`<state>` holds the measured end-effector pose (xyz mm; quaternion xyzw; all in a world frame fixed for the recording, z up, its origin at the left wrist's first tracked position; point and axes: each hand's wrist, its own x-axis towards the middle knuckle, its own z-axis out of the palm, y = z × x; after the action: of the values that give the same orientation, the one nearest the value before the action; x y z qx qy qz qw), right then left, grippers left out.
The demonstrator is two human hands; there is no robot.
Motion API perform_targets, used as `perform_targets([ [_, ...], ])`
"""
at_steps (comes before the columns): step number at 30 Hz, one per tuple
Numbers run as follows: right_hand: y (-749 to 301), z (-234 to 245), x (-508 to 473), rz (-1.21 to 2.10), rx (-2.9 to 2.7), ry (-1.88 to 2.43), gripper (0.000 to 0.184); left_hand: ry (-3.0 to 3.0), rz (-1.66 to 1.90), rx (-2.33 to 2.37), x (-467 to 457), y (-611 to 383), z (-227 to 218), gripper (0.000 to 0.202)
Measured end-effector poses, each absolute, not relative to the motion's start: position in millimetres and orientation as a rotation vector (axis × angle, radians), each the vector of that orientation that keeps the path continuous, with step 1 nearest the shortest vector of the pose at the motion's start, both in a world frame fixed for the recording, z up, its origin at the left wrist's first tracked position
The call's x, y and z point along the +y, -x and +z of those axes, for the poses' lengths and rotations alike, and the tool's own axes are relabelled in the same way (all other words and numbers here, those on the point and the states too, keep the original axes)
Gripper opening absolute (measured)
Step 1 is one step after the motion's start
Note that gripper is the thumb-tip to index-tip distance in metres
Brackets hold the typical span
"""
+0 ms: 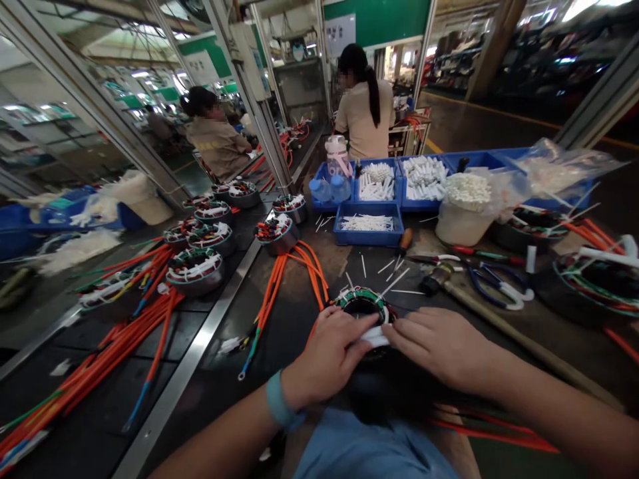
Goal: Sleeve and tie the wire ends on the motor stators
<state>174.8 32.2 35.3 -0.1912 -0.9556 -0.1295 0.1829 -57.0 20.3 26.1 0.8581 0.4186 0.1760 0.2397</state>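
A motor stator with green and white windings lies on the dark bench in front of me. My left hand has its thumb and index finger closed on a white sleeve at the stator's near rim. From the other side, my right hand pinches the same sleeve's right end with its fingertips. Several thin white ties stick up from the far rim. Orange cables run close by on the left. My hands hide the stator's near side.
Blue bins with white sleeves and ties stand behind, beside a white bucket. Right of my hands lie a mallet, pliers and screwdrivers. More stators with orange cables sit left beyond a metal rail. Two co-workers sit ahead.
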Motion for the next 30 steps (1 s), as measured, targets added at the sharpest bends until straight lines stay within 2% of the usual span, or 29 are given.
perform_targets([
  [3,-169.2,48.7,49.8,-0.278,-2.743,0.478,0.030,-2.427,0.381,1.132,21.3,57.5,30.1,0.035],
  [8,-152.7,59.1,94.3,0.340,-2.915,0.635,0.015,-2.526,0.144,1.113,33.2,49.8,46.5,0.019],
  [12,-145.8,56.6,116.7,0.522,-2.969,0.591,0.020,-2.585,-0.056,1.217,42.0,35.9,58.8,0.024],
  [16,-164.0,48.4,100.0,0.534,-2.852,0.606,0.019,-2.622,-0.209,1.269,43.4,26.8,64.9,0.025],
  [19,-178.7,39.9,68.1,0.440,-2.607,0.670,0.028,-2.639,-0.103,1.272,39.5,28.5,60.3,0.024],
  [22,-178.2,30.8,41.1,0.198,-2.554,0.713,0.038,-2.640,0.047,1.284,32.1,33.1,50.1,0.025],
  [26,-166.8,26.5,34.2,-0.026,-2.646,0.692,0.026,-2.638,0.168,1.294,23.6,35.3,39.4,0.022],
  [30,-166.5,33.2,38.9,-0.124,-2.776,0.582,0.028,-2.617,0.224,1.319,21.2,35.6,34.6,0.020],
])
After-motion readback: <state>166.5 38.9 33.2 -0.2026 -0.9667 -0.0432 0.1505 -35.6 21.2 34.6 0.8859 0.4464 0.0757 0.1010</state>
